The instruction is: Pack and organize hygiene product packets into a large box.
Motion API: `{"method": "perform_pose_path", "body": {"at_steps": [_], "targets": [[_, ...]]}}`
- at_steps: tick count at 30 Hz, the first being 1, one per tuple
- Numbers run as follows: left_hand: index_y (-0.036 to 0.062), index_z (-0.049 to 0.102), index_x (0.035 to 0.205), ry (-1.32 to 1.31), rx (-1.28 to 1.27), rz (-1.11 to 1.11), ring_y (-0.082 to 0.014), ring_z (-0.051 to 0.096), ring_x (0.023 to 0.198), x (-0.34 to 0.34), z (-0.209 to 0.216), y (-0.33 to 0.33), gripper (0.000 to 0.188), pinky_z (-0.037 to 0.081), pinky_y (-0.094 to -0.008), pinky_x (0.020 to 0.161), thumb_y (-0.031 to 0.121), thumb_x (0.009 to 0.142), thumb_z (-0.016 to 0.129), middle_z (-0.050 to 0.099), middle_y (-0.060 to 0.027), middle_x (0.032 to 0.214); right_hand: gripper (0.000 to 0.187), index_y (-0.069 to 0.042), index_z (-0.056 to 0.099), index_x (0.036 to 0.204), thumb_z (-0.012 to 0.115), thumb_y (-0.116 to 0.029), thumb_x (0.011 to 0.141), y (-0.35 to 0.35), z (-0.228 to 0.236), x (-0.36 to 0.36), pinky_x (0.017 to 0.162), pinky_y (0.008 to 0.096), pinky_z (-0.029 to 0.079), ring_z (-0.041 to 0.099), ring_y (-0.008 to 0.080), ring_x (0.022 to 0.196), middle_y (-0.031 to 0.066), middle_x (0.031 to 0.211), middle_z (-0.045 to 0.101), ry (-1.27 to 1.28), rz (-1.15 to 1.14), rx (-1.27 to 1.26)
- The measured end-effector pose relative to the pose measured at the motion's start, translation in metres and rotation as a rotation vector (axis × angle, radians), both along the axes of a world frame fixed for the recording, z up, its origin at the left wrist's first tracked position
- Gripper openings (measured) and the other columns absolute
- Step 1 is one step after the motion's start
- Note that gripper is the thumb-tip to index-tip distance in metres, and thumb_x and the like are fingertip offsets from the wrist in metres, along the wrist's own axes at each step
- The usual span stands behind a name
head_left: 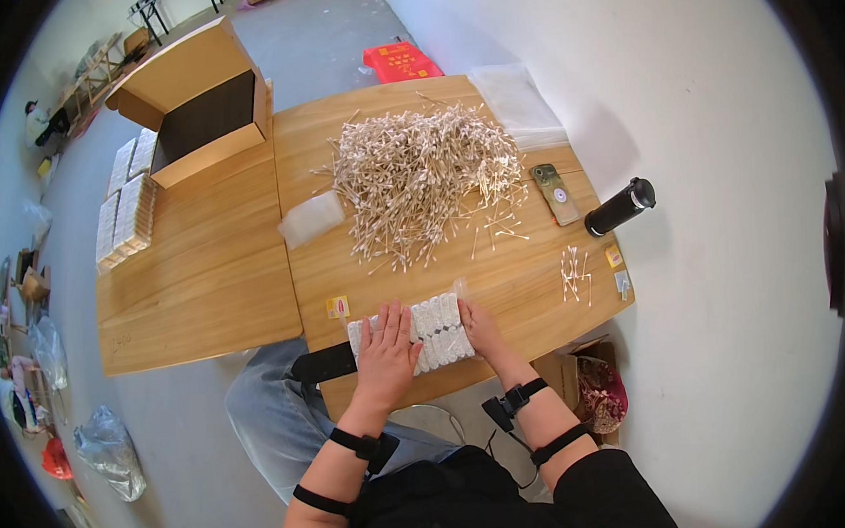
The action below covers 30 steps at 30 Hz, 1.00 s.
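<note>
At the table's near edge lies a clear-wrapped pack of cotton swabs [441, 336], with several white bundles side by side in two rows. My left hand [385, 349] rests flat across the pack's left part, fingers stretched out. At the right end, my right hand [481, 329] grips the pack's side, its fingers partly hidden. A bit of clear plastic film sticks up beside its fingertips. Farther back spreads a large heap of loose cotton swabs [429, 175]. A black flat strip [324, 363] juts over the table edge, left of the pack.
A translucent packet [311, 219] lies left of the heap. On the right are a phone [555, 195], a black bottle [620, 207] and a few loose swabs [575, 275]. Finished-looking packs [126, 214] stand by an open cardboard box [209, 146]. Clear bags [519, 102] lie against the wall.
</note>
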<state>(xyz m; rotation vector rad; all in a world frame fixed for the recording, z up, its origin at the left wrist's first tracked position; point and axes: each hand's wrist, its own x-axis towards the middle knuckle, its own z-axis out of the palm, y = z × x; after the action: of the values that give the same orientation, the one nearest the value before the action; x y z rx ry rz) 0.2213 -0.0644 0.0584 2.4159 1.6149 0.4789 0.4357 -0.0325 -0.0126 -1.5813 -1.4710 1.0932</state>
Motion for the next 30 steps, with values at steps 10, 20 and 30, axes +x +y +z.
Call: {"method": "perform_pose_path", "body": {"at_steps": [10,20,30], "targets": [[0.0029,0.042,0.140,0.063,0.045,0.143,-0.0274,0.036,0.137,0.015,0.009,-0.012,0.061,0.022,-0.0503,0.113,0.038,0.091,0.053,0.040,-0.0129,0.147,0.033,-0.003,0.060,0.095,0.046,-0.033,0.100,0.000,0.006,0.007,0.067,0.0417,0.047,0.058,0.0408,0.076,0.0226,0.082,0.061,-0.186,0.039,-0.021],[0.0059,0.048,0.136,0.003,0.056,-0.087,-0.0229,0.041,0.133,0.005,-0.002,-0.014,0.052,0.029,-0.0413,0.111,0.030,0.091,0.056,0.044,-0.0083,0.145,0.033,-0.002,0.059,0.097,0.047,-0.033,0.101,0.000,0.003,0.003,0.066,0.0382,0.047,0.059,0.0317,0.072,0.0205,0.078,0.060,-0.110,-0.019,0.061],[0.0072,0.048,0.136,0.012,0.081,-0.089,-0.0221,0.040,0.135,-0.001,0.001,-0.031,0.052,0.028,-0.0415,0.112,0.025,0.088,0.057,0.044,-0.0079,0.144,0.033,0.003,0.060,0.102,0.047,-0.028,0.101,0.019,0.017,0.002,0.074,0.0309,0.047,0.058,0.0166,0.078,0.0102,0.085,0.065,0.107,-0.002,-0.138]]}}
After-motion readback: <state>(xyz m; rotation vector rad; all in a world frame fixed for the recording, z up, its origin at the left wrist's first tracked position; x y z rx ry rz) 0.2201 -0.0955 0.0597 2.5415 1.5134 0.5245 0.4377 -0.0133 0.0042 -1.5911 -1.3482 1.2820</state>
